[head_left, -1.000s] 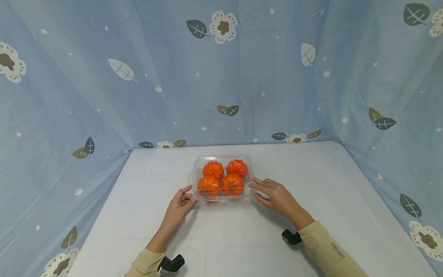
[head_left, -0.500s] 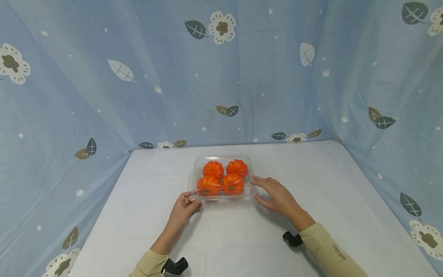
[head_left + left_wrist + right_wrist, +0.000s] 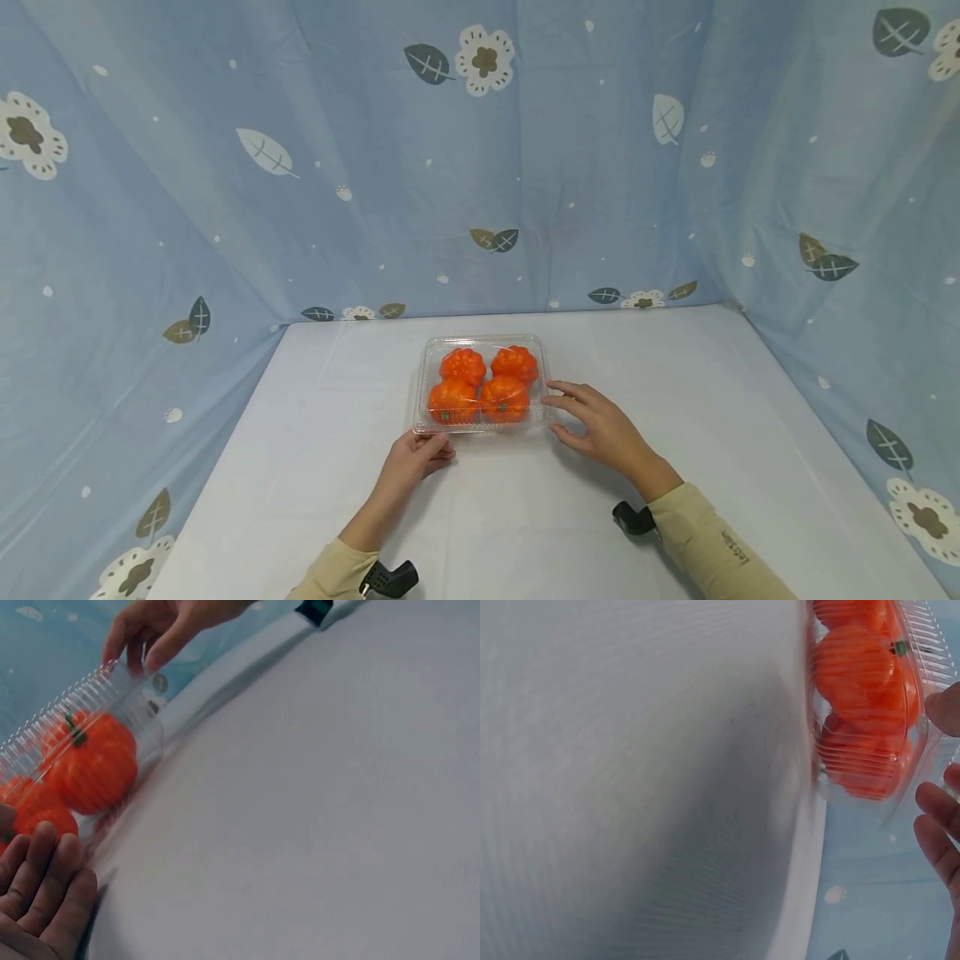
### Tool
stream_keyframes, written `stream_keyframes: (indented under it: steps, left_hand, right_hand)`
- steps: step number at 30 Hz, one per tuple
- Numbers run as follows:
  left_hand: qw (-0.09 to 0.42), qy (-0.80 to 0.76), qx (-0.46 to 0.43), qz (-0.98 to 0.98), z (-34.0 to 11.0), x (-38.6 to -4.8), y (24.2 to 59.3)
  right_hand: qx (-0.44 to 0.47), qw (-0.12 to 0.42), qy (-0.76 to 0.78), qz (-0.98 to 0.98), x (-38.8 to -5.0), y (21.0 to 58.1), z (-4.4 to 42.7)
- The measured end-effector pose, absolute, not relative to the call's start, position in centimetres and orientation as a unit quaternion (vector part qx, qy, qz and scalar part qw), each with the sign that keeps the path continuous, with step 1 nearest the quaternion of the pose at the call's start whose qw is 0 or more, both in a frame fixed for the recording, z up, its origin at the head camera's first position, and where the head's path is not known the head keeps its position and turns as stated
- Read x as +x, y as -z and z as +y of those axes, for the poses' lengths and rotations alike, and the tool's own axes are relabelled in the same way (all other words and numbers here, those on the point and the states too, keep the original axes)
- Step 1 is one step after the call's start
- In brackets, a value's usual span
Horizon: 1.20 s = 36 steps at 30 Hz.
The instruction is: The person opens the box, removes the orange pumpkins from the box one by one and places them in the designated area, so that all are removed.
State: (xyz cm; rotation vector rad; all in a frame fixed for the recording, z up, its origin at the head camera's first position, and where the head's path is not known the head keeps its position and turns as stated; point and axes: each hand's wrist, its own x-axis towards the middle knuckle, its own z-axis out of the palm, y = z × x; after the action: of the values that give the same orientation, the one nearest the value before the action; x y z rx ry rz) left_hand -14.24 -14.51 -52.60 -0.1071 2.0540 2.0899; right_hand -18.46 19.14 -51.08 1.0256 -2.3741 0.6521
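A clear plastic clamshell box [image 3: 482,340] lies on the white table, its lid down. Inside are several small orange ribbed pumpkins [image 3: 453,401], some showing a green stem. At the box's front left corner, my left hand [image 3: 411,463] pinches the front rim, thumb close to the fingertips; in the left wrist view its fingers [image 3: 56,896] lie just below the box. By the right side is my right hand [image 3: 600,427], fingers slightly bent and spread, tips at the box's edge. The right wrist view has the right thumb [image 3: 945,711] against the rim and the other fingers apart from it.
A white cloth covers the table [image 3: 495,525]. Blue curtains [image 3: 390,167] with leaf and flower prints stand behind it and along both sides. A black wrist device [image 3: 390,578] sits below the left hand, another black device [image 3: 632,518] below the right.
My left hand has slid from the box's left side, round the front left corner, to the right along the front rim. The right hand and the box have barely moved.
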Motion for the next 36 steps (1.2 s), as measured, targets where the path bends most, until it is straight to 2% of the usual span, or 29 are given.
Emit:
stream_keyframes:
  steps: [6, 13, 26, 36]
  left_hand:
    - [0.140, -0.719, -0.029, 0.680, -13.6, -14.1, 52.8]
    - [0.132, -0.708, 0.012, 0.694, -12.7, -13.7, 53.1]
    - [0.120, -0.740, -0.059, 0.659, -12.6, -13.9, 52.8]
    - [0.036, -0.753, -0.103, 0.649, -14.1, -13.9, 52.3]
  right_hand:
    - [0.369, 0.232, -0.239, -0.868, -18.4, 51.1, 19.1]
    - [0.365, 0.238, -0.239, -0.868, -18.3, 51.1, 19.0]
    - [0.373, 0.238, -0.244, -0.863, -18.3, 51.1, 19.1]
    - [0.377, 0.239, -0.241, -0.862, -18.6, 51.4, 19.0]
